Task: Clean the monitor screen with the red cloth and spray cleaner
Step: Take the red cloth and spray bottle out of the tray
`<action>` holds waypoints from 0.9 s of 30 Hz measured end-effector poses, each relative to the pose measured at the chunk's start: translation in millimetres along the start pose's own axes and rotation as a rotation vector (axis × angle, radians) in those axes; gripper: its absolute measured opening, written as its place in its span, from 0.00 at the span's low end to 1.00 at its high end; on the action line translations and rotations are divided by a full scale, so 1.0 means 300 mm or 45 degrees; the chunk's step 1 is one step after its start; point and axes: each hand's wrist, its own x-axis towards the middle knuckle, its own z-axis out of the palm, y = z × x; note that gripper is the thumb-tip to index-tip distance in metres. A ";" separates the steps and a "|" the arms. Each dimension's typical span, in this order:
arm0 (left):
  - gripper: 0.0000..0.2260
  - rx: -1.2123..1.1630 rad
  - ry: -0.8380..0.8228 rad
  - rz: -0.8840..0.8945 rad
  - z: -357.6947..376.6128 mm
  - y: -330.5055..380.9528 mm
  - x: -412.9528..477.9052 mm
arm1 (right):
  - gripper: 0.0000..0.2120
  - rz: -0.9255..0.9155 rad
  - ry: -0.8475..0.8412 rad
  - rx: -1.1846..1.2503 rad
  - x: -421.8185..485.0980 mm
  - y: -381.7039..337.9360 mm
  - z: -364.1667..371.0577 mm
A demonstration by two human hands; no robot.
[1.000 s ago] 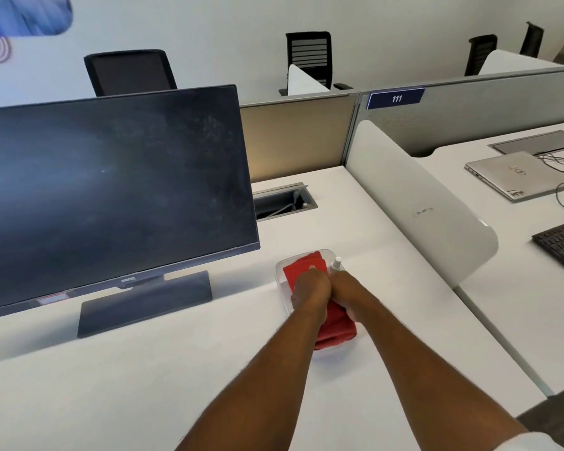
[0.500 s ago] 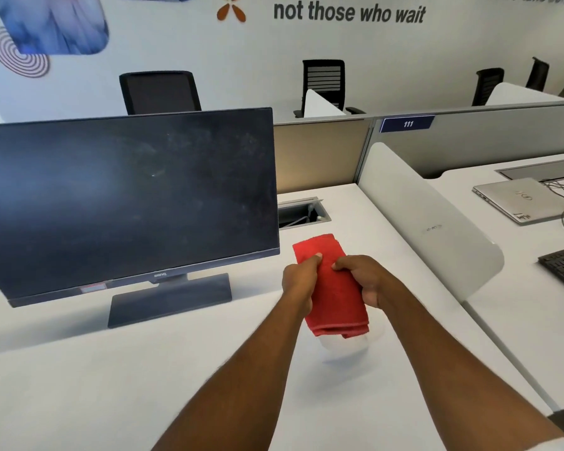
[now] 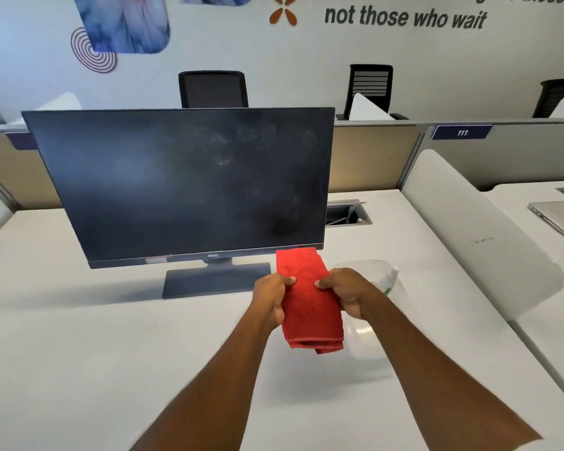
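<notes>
Gripping folded red cloth (image 3: 308, 299) between both hands, below smudged monitor (image 3: 189, 183).

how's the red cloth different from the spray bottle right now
The red cloth is lifted off the desk, gripped by the left hand and right hand; the spray bottle lies untouched in the clear tray. The cloth is in full view, the bottle mostly hidden.

Red cloth (image 3: 308, 297) now lifted out of clear tray (image 3: 365, 340), gripped by left hand (image 3: 272, 299) and right hand (image 3: 347, 292) above desk; spray bottle (image 3: 388, 278) uncovered.
</notes>
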 end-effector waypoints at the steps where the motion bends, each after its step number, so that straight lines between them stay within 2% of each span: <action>1: 0.07 0.008 0.022 0.008 -0.025 -0.007 0.003 | 0.14 0.017 0.001 -0.015 0.009 0.012 0.028; 8: 0.05 0.136 0.204 0.096 -0.150 -0.109 0.045 | 0.13 0.148 0.020 -0.120 0.058 0.113 0.173; 14: 0.07 0.322 0.327 0.077 -0.208 -0.224 0.095 | 0.13 0.220 0.105 -0.273 0.076 0.232 0.236; 19: 0.13 0.463 0.421 0.169 -0.228 -0.270 0.108 | 0.10 0.078 0.218 -0.527 0.079 0.301 0.257; 24: 0.12 0.628 0.467 0.195 -0.222 -0.290 0.117 | 0.12 -0.023 0.330 -0.704 0.076 0.324 0.259; 27: 0.15 0.718 0.473 0.195 -0.216 -0.289 0.125 | 0.13 -0.047 0.341 -0.778 0.076 0.324 0.263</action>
